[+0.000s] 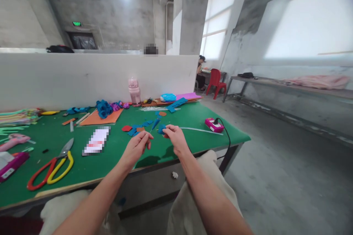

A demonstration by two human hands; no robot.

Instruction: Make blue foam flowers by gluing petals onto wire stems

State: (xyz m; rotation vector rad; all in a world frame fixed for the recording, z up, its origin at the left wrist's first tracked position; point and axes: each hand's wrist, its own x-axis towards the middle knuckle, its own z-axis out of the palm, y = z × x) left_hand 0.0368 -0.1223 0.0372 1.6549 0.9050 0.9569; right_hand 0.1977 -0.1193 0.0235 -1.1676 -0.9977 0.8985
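While both forearms reach out over the near edge of the green table [193,117], the two hands meet just above its surface, right of centre. The left hand [137,146] has its fingers curled in, thumb and forefinger pinched on a thin wire stem [152,128] that slants up and away to the right; what else it grips, if anything, cannot be told. The right hand [175,137] is likewise closed at the fingertips, pinching a small blue felt piece [161,129] at the far end of that stem. Hands are close but apart, the blue piece between them and slightly farther off.

Just beyond the hands lie scattered felt cut-outs [135,129], blue, red and orange, flat on the table. To the right, a pink glue gun [213,125] rests near the right edge, its black cord hanging over the side, with a pale glue stick [198,129] lying just left of it. At near left lie scissors [52,167] with red and yellow handles. Farther off sit an orange sheet [102,117], a cluster of blue felt flowers [104,108] and a pink bottle [134,91] against the white partition [82,77]. Another person sits at far right by a red chair [216,80].
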